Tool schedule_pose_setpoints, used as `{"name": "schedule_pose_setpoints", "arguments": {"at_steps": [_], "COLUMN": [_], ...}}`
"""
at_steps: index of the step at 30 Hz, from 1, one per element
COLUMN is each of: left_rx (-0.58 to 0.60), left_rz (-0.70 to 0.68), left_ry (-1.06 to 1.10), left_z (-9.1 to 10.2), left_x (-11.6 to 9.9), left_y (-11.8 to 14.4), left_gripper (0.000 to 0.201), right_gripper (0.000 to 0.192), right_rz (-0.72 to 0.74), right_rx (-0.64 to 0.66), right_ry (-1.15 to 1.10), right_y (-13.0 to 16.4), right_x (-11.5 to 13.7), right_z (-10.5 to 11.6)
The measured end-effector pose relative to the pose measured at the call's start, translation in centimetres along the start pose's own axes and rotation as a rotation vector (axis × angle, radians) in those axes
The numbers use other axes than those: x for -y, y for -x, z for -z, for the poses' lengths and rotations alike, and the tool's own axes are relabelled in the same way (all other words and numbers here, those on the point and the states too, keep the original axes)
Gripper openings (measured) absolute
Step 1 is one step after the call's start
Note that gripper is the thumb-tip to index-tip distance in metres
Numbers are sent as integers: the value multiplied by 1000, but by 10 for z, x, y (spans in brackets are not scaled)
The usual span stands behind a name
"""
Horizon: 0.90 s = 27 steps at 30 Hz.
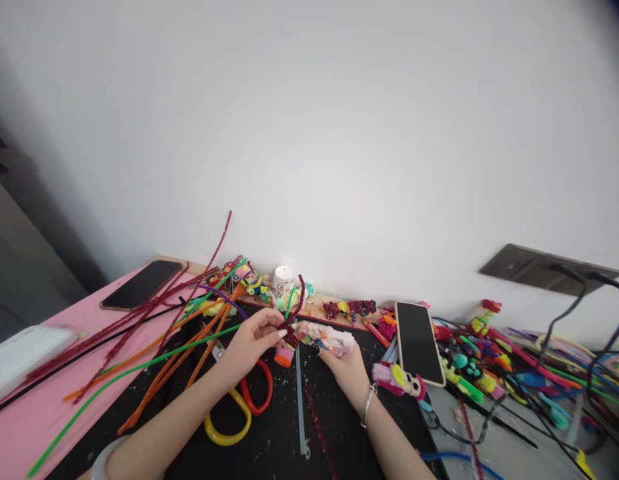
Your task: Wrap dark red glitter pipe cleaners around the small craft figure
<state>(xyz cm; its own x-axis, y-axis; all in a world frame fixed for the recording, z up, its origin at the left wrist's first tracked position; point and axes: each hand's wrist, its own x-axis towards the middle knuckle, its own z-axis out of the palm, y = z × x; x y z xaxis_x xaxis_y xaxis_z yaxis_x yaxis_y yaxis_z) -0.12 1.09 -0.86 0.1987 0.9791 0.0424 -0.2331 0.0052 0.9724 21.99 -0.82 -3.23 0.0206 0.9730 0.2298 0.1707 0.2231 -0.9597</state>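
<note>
Two hands mid-bench, above the black mat (pixel 269 440). Left hand (pixel 252 340) fingers pinched on dark red pipe cleaner (pixel 295 312), partly wound onto the multicolour figure (pixel 323 337) that right hand (pixel 345 365) fingers clamp. Wrap looks unfinished, free end sticking up. Scissors (pixel 242 407) lie below.

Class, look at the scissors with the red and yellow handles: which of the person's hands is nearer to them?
Left. The left hand sits just above the scissors, while the right hand lies farther off to their right.
</note>
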Motion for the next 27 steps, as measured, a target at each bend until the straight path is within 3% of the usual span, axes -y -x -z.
{"name": "schedule_pose_setpoints", "arguments": {"at_steps": [27], "left_rx": [-65], "left_rz": [-14], "left_ry": [13], "left_z": [0], "left_x": [-6], "left_y": [3], "left_gripper": [29], "right_gripper": [22], "right_rz": [-23], "right_rx": [-18], "right_ry": [6], "right_y": [1], "right_x": [2], "right_z": [0]}}
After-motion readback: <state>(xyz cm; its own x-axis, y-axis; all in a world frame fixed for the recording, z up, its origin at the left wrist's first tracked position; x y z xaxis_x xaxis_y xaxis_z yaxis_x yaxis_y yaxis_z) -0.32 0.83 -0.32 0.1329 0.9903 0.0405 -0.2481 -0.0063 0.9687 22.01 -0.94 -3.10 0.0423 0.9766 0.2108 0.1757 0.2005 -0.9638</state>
